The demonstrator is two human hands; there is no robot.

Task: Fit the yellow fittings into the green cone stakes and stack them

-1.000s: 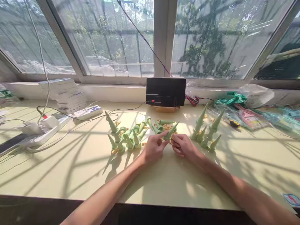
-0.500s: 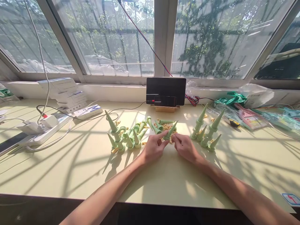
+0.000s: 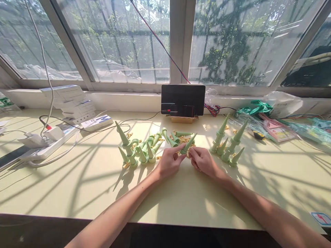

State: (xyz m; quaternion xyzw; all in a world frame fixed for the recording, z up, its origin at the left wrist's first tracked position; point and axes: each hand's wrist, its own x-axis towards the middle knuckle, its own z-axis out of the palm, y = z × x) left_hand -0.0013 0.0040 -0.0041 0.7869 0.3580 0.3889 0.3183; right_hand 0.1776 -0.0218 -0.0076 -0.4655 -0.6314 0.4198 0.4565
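My left hand [image 3: 169, 161] is closed around a green cone-shaped plant watering spike [image 3: 189, 144], its tip slanting up and to the right. Close by on the right, my right hand [image 3: 204, 160] is pinched at the spike's lower end; whatever lies between its fingertips is too small and covered to name. Behind both hands is a pile of loose green spikes [image 3: 184, 133] and small tan-yellow valve pieces [image 3: 184, 139]. Several more spikes [image 3: 150, 151] lie or stand to the left, some stacked upright. Another upright group of spikes [image 3: 234, 143] stands to the right.
A black tablet [image 3: 183, 94] with a phone [image 3: 182, 111] before it stands at the window. White boxes [image 3: 74, 106], a power strip [image 3: 51, 146] and cables lie on the left. Plastic bags [image 3: 279, 129] and a black-yellow tool [image 3: 258, 135] are at the right.
My right hand has rotated slightly, its lower fingers now curling further down near the spike's base. The left hand and the spike have barely moved.
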